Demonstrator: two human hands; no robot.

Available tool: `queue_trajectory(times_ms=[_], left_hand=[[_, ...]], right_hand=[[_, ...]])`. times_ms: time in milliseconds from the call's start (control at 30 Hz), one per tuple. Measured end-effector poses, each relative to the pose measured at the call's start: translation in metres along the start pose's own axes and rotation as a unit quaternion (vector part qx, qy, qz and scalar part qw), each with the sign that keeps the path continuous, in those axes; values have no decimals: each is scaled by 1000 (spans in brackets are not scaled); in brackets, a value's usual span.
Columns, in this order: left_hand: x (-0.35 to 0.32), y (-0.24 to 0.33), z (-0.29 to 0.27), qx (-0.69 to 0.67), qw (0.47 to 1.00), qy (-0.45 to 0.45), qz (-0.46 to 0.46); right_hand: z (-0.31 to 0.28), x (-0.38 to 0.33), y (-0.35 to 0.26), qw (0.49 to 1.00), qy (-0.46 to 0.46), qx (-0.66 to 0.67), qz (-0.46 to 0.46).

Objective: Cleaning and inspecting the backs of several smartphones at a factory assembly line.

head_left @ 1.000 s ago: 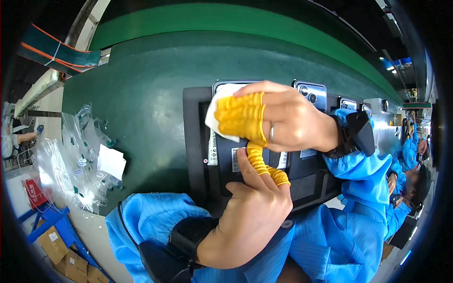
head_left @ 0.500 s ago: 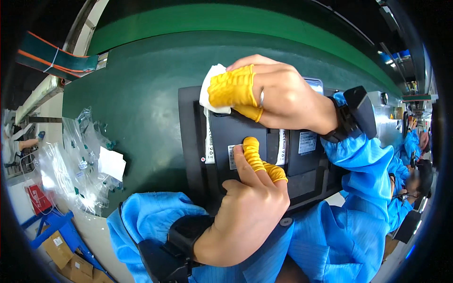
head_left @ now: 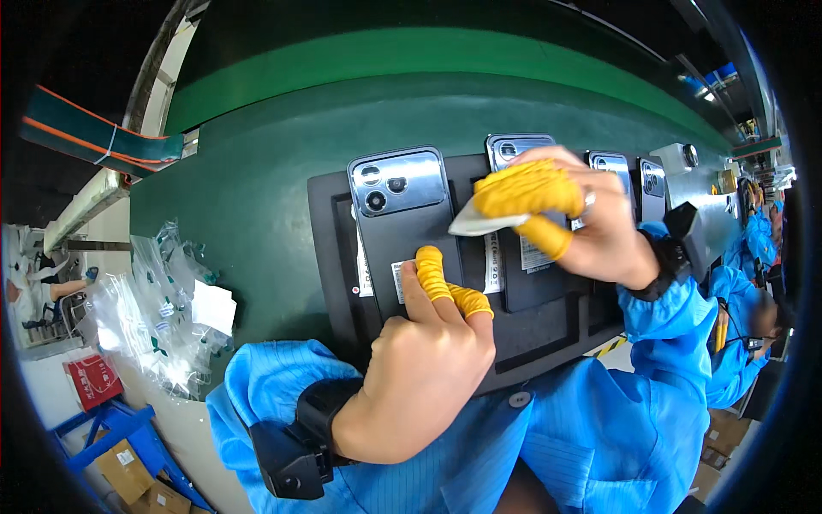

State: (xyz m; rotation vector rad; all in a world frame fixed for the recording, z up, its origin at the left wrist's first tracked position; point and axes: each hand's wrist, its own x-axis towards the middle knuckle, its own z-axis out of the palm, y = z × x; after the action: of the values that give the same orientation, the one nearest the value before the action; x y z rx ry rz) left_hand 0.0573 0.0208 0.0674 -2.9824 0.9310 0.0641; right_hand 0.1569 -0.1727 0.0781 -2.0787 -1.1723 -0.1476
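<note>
My left hand [head_left: 419, 377], yellow cots on some fingers, is closed with its fingertips pressed on the back of a dark smartphone [head_left: 402, 236]. The phone lies camera side up, tilted slightly, on a black slotted tray [head_left: 330, 231]. In my right hand [head_left: 591, 210], also wearing yellow finger cots, a folded white wiping cloth [head_left: 484, 224] is pinched. That hand is slightly blurred and hovers over a second smartphone [head_left: 531, 287], hiding part of it. White printed labels are stuck on both phones.
Two more phones, a nearer one [head_left: 610, 163] and a farther one [head_left: 651, 184], lie to the right. Clear plastic bags [head_left: 163, 317] and a white paper piece [head_left: 213, 307] are heaped at the table's left edge. Co-workers in blue [head_left: 736, 291] sit at far right.
My right hand has moved right with the cloth, off the first phone's camera end, uncovering its lenses. My left hand stays on that phone. The whole view has shifted slightly.
</note>
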Motion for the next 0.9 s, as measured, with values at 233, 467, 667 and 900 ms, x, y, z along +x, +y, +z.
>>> queue_trajectory(times_ms=[233,467,667,900], left_hand=[[11,-5,0,-1,997,62,44],[3,-5,-15,36,998,50,11],[-1,-4,-28,-1,999,35,-40],[42,-61,-34,-68,985,152,-47]], right_hand=[[-72,-61,3,980,133,-90,120],[-173,-158,45,892,292,-166,304],[-208,-200,91,819,419,-191,342],[-116,-117,21,960,189,30,204]])
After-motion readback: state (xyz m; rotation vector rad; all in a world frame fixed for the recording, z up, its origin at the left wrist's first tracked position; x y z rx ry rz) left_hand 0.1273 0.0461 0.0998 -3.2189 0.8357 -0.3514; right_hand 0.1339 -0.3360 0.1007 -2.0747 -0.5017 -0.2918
